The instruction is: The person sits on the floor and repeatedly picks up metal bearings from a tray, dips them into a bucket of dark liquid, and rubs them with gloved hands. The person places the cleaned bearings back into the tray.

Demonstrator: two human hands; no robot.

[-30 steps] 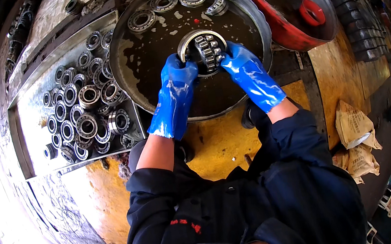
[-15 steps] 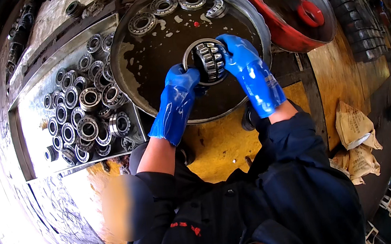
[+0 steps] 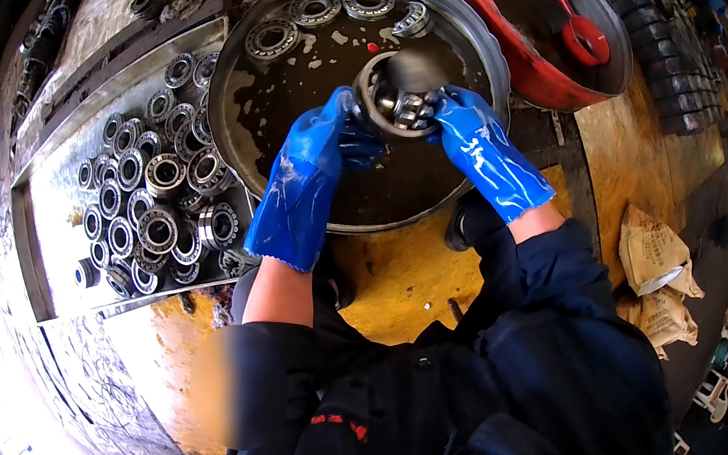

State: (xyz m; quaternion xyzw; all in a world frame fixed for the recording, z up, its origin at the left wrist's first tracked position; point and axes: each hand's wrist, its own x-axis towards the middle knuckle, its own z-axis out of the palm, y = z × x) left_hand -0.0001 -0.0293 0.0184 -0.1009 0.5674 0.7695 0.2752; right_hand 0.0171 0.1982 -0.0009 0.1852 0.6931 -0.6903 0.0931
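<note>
Both my hands wear long blue rubber gloves. Between them, above the dark liquid in a round metal basin [image 3: 224, 140], is a large roller bearing [image 3: 404, 111], its rollers tilted within the outer ring; a blurred patch hides its upper part. My left hand [image 3: 322, 145] is closed on the ring's left side. On the right side, my right hand [image 3: 463, 120] has its fingers against the rollers and ring. Several bearings [image 3: 316, 8] lie along the basin's far edge, one of them [image 3: 412, 20] tipped on its side.
To the left, a metal tray [image 3: 55, 210] holds many bearings [image 3: 158, 230], piled loosely. A red basin [image 3: 497, 46] with a red long-handled scoop [image 3: 584, 41] stands at the far right. Paper sacks [image 3: 654, 252] lie at the right, and yellow flooring [image 3: 389, 270] shows below the basin.
The bearing's rollers have tilted within the ring and now show from another side. My left hand has shifted its hold on the ring; my right hand has moved slightly right and down.
</note>
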